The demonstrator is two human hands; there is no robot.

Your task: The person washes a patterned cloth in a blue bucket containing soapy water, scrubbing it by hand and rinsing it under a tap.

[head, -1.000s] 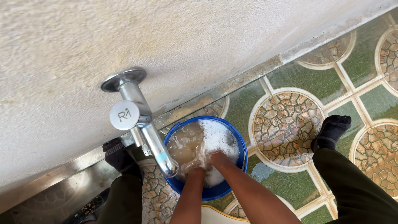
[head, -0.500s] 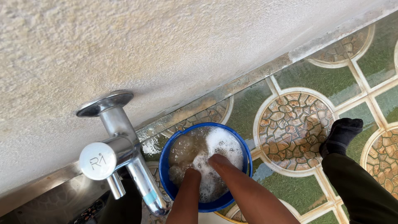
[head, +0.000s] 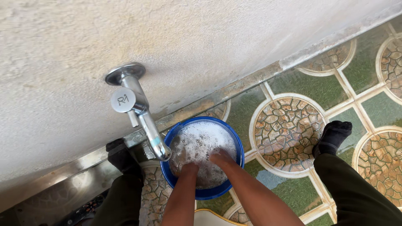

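Bucket (head: 240,147), blue, round, stood on patterned tile floor (head: 289,125) against rough wall (head: 188,46), filled with murky, foamy water (head: 201,144). Left hand (head: 187,169) and right hand (head: 220,158) were plunged into foam; finger positions hidden, grip could not be determined. Chrome tap (head: 140,111) spout hung over bucket's left rim. Dark-socked feet flanked bucket.

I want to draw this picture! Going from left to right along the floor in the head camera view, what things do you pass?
Dark sock on the left foot → shiny metal tap → blue bucket of foamy water, with the left hand and then the right hand dipped in → round stone-pattern tile → dark sock on the right foot.
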